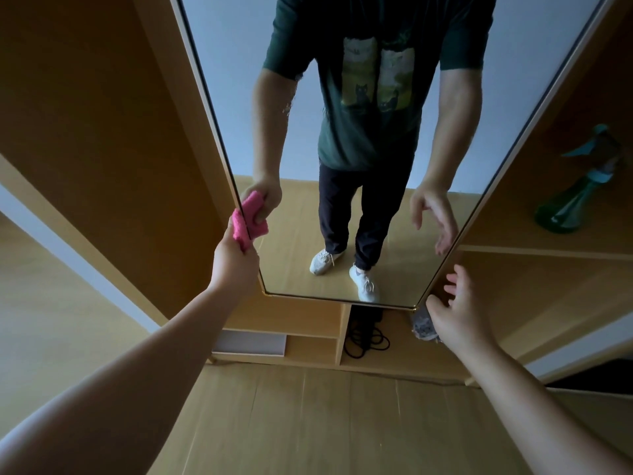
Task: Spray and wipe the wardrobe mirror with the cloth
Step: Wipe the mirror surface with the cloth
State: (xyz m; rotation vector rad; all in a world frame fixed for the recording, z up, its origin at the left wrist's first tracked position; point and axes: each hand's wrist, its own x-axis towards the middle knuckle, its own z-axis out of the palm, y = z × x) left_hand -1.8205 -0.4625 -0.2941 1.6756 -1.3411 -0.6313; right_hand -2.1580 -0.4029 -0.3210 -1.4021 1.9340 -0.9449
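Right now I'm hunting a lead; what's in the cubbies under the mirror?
In the middle, a coiled black cable; left, a white box; at right, a grey patterned thing, half covered by the right hand.

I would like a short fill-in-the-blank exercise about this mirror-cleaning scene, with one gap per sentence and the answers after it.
1. The left hand grips a ___ cloth at the left edge of the mirror.
2. The right hand is open and holds ___.
3. The spray bottle stands on a shelf to the ___ of the mirror.
4. The coiled cable below the mirror is ___.

Missing words: pink; nothing; right; black.
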